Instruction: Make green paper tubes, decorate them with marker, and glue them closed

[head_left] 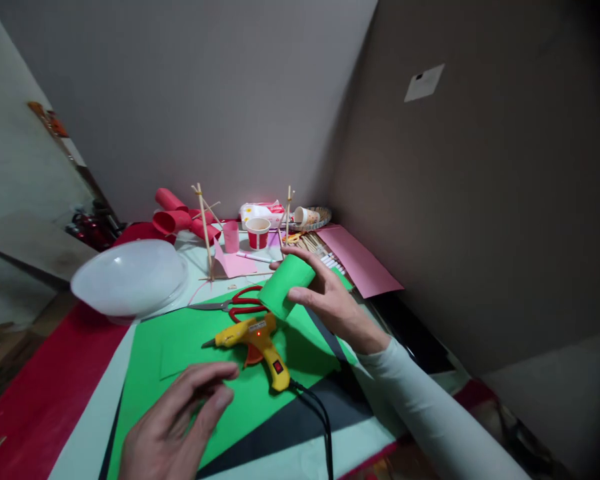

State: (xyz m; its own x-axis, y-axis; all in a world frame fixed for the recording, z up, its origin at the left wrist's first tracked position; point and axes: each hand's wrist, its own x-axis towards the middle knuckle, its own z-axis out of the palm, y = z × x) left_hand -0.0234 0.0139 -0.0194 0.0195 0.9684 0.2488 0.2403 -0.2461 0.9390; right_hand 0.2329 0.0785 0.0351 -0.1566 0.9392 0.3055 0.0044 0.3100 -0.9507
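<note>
My right hand [327, 293] is wrapped round a green paper tube [286, 283], holding it tilted above the table. My left hand [183, 417] is held low at the front, fingers curved and apart from the thumb, with nothing between them. Between the hands a yellow hot glue gun [253, 333] lies on a green paper sheet [147, 360], its nozzle pointing left and its black cord running toward me. Just behind it are scissors [235, 305] with red handles, partly hidden by the tube.
A whitish translucent bowl [130, 277] stands at the left. Behind are red paper tubes [173, 220], a stick frame [203, 230], a pink paper tube [231, 237], a red-and-white paper cup [258, 233] and a tissue pack [263, 212]. A pink sheet [363, 261] lies along the right wall.
</note>
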